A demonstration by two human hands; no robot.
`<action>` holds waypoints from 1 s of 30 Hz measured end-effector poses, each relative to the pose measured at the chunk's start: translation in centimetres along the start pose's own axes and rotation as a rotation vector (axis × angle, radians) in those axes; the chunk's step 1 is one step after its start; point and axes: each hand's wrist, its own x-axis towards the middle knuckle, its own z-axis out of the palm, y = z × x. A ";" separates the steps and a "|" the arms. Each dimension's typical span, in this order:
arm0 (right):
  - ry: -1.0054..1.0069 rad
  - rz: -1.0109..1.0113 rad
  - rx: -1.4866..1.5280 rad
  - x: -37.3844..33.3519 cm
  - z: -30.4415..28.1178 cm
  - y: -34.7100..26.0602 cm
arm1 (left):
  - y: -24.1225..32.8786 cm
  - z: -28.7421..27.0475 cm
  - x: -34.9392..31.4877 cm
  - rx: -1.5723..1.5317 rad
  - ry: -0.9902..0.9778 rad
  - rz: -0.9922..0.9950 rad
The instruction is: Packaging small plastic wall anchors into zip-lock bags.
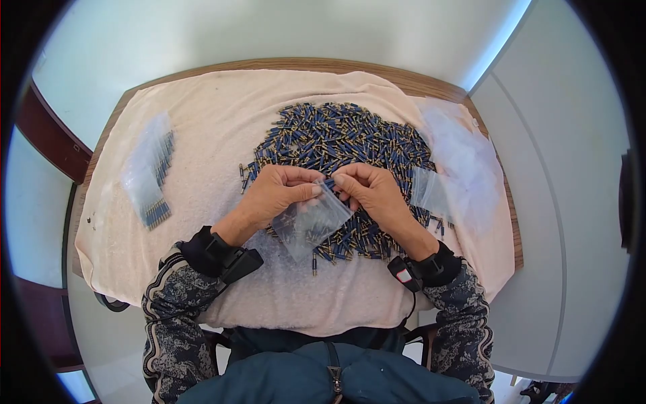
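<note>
Over the near part of a heap of small blue-and-gold metal connectors (343, 135), both of my hands are close together. My left hand (272, 195) pinches the upper corner of a clear zip bag (313, 219), which hangs tilted below the fingers. Some connectors show through the film, and I cannot tell whether any are inside. My right hand (373, 195) is closed, its thumb and fingertips pressed together beside the bag's upper edge. Blue shows by those fingertips, but what they grip is too small to make out.
A pale pink towel (202, 259) covers the wooden table (323, 65). On the left lies a row of overlapping clear bags (145, 168) with connectors in them. Several unfilled clear bags (464, 168) are piled on the right, with one bag (429, 190) overlapping the heap.
</note>
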 end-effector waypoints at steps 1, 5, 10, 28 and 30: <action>-0.044 -0.014 -0.011 0.0 -0.1 0.0 | -0.2 -0.1 0.1 0.001 0.002 -0.001; -0.075 -0.005 -0.207 0.0 -1.2 -1.1 | -0.1 -0.1 0.3 0.006 -0.010 -0.040; -0.035 0.005 -0.154 -0.1 -0.2 -1.0 | 0.0 0.1 0.1 0.065 -0.009 -0.045; 0.083 -0.161 -0.462 -0.1 1.2 0.5 | -0.2 0.7 0.0 -0.108 0.049 -0.143; 0.106 -0.210 -0.498 -0.2 1.3 0.5 | 0.0 0.9 -0.2 -0.079 0.033 -0.130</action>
